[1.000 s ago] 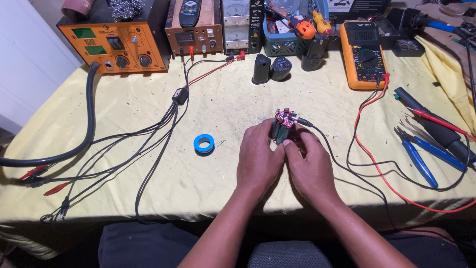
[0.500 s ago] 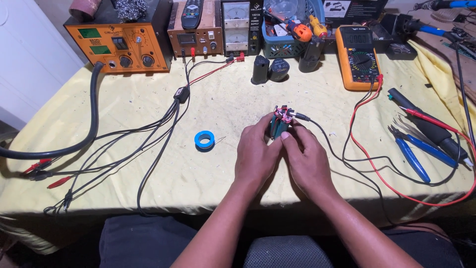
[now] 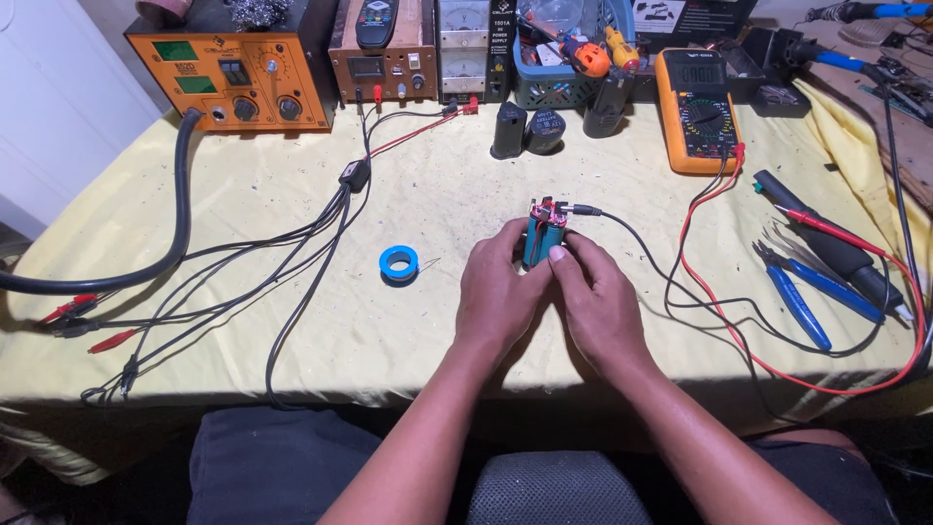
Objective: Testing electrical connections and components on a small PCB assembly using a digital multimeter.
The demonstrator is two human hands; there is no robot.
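Both hands meet at the middle of the yellow-covered table [image 3: 408,331]. Between them stands a small teal battery pack [image 3: 544,236] with a red circuit board and wires on top. My left hand [image 3: 501,292] grips its left side. My right hand [image 3: 598,301] holds the right side, thumb pressed on the front of the pack. A black cable [image 3: 641,243] plugs into the pack's top right and runs off to the right.
A blue solder roll [image 3: 398,262] lies left of my hands. At the back stand an orange station [image 3: 238,83], power supplies [image 3: 389,49], a tool basket [image 3: 564,58], an orange multimeter [image 3: 698,109]. Blue pliers [image 3: 802,301] and probes lie right; black cables [image 3: 292,253] cross the left.
The hands and the pack stay nearly where they were; the fingers have shifted slightly on the pack. The view has tilted a little.
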